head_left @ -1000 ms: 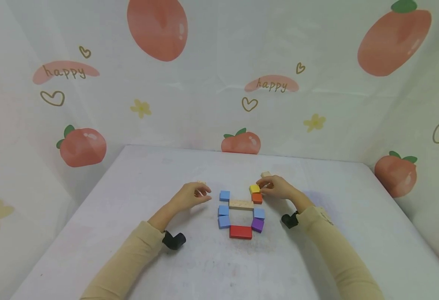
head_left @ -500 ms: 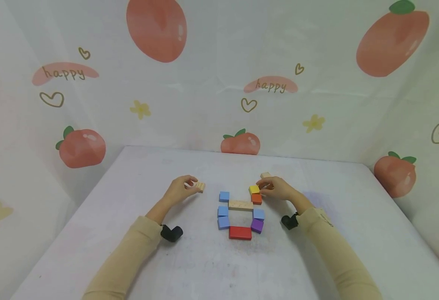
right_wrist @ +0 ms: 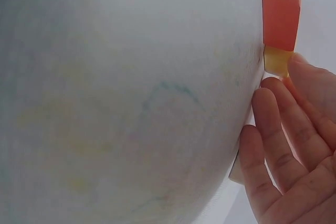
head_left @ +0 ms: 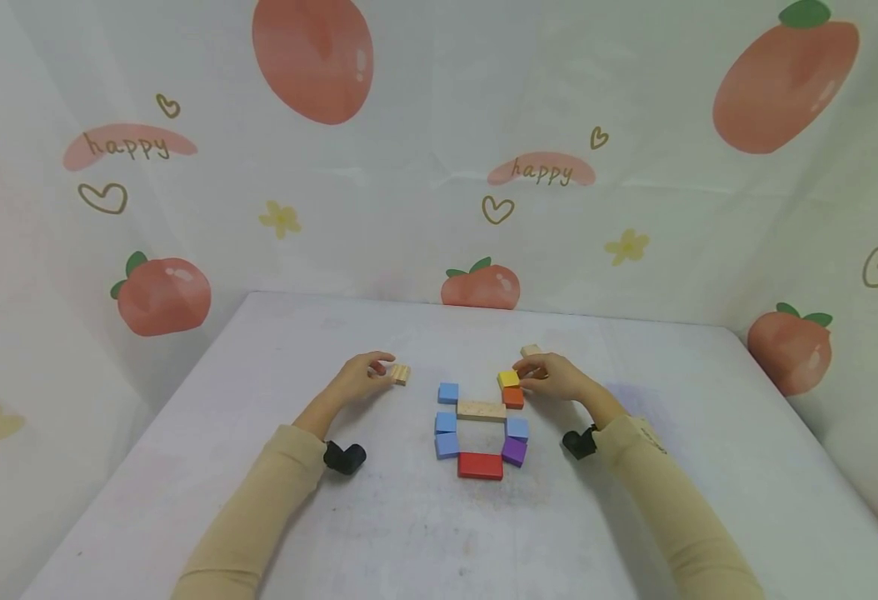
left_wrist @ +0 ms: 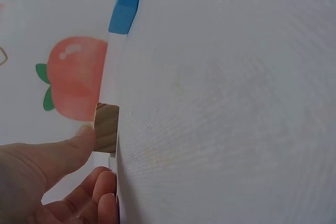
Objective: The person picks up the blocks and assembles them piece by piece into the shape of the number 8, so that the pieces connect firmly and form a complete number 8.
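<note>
In the head view my left hand is at a small striped wooden block, thumb at its near side and forefinger at its far side. The thumb overlaps the block's edge in the left wrist view, while the forefinger is hidden. My right hand pinches a yellow block at its right side. That block adjoins an orange-red block. In the right wrist view the thumb lies against the yellow block, other fingers loosely bent.
Between the hands, blue blocks, a long wooden block, a red block and a purple block form a ring. One blue block sits at its upper left. Another wooden block is behind the right hand.
My left hand has moved left and away from me, from beside the upper blue block to the striped wooden block. The right hand has stayed at the yellow block.
</note>
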`<state>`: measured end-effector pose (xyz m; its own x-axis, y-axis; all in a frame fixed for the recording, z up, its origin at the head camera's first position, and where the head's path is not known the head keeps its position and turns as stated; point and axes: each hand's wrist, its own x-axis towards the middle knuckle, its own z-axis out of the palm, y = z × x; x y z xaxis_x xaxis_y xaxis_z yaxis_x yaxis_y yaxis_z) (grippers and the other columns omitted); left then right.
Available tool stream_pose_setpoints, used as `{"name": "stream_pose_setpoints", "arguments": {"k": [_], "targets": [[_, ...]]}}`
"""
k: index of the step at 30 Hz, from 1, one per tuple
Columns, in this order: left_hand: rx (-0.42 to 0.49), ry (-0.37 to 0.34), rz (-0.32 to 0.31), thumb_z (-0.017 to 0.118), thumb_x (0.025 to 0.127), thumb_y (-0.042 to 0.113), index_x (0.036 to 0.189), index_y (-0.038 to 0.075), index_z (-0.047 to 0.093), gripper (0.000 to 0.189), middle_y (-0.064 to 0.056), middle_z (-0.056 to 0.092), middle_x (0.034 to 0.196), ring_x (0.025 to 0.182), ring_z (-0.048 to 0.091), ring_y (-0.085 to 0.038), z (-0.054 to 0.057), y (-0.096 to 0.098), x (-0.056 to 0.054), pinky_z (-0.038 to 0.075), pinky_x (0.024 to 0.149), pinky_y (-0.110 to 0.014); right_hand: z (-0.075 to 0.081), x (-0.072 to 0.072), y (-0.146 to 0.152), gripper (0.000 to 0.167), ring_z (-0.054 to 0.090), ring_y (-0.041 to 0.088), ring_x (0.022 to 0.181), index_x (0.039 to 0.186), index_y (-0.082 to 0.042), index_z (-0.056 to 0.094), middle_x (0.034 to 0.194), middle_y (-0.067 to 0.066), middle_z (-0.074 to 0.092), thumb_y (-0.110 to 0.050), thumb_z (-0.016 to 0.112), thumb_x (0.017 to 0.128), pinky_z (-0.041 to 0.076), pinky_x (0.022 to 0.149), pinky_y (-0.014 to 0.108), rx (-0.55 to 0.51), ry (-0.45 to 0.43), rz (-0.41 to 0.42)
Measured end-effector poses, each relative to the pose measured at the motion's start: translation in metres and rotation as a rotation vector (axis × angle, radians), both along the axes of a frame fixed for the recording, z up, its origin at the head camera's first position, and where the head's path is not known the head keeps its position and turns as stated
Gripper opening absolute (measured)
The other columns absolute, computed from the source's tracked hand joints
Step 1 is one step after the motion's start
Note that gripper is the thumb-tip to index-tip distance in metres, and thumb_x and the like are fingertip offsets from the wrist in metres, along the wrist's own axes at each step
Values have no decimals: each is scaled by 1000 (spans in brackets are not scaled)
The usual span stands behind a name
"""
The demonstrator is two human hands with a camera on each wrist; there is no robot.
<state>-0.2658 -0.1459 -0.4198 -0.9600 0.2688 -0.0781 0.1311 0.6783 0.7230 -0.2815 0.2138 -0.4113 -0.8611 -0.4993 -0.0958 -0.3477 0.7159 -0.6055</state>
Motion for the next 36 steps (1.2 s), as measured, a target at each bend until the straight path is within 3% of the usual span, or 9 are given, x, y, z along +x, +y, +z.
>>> {"name": "stream_pose_setpoints", "arguments": {"k": [9,36], "targets": [[-42,20,-20,58,90,12,127,2,53,38,-21,59,111,102,58,-35,0,0,-1,48,86,-42,-1,0,-1,31,61,33,101,118,2,59,113,20,64,-9,60,89,48,93,46,3,12,13],[-63,70,13,59,89,9,119,2,58,31,-19,60,106,91,58,-27,-1,3,1,48,78,-37,3,2,-3,30,61,31,101,118,0,59,113,19,64,-10,61,89,49,92,45,19,2,-21]]}}
